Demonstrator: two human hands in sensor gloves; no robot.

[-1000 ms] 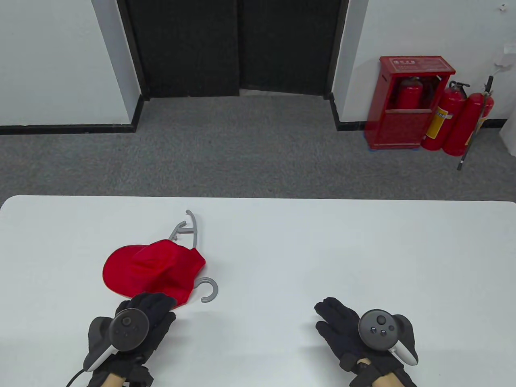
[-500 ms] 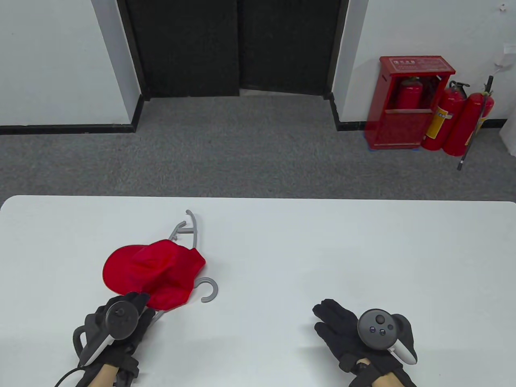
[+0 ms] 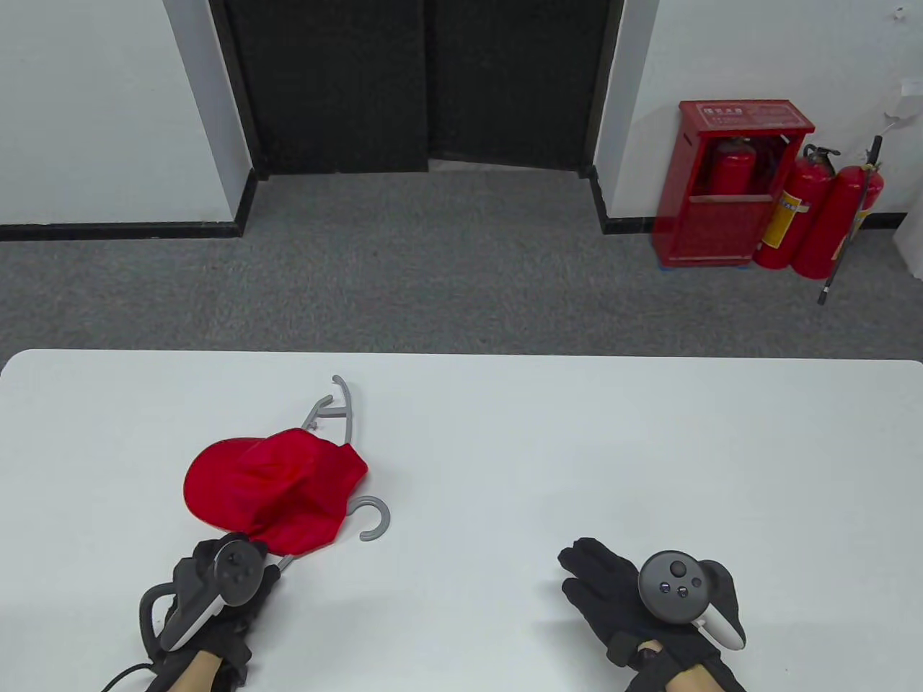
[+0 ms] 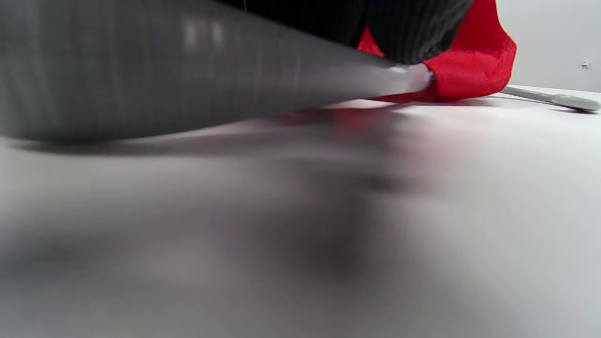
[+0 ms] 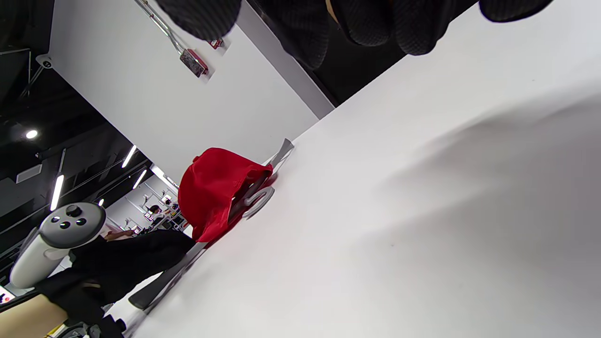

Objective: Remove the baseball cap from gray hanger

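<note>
A red baseball cap [image 3: 274, 483] lies on the white table [image 3: 577, 447], draped over a gray hanger [image 3: 375, 520]. The hanger's hook sticks out to the cap's right and one arm pokes out beyond it. My left hand [image 3: 193, 573] is turned on its side at the cap's near edge, fingers curled around the hanger's near arm. In the left wrist view the hanger [image 4: 235, 84] runs close under my fingers [image 4: 404, 28] to the cap [image 4: 469, 61]. My right hand [image 3: 588, 569] lies flat and empty on the table, well right of the cap. The right wrist view shows the cap [image 5: 211, 188] and left hand [image 5: 117, 267].
A cable [image 3: 126, 674] trails from the left tracker at the table's near edge. A red extinguisher cabinet [image 3: 728, 187] and extinguishers stand on the carpet far beyond the table. The table's far edge runs behind the hanger.
My left hand drew back from the cap's near edge toward me and rolled onto its side, closing on the hanger's near arm. Cap, hanger and right hand stayed put.
</note>
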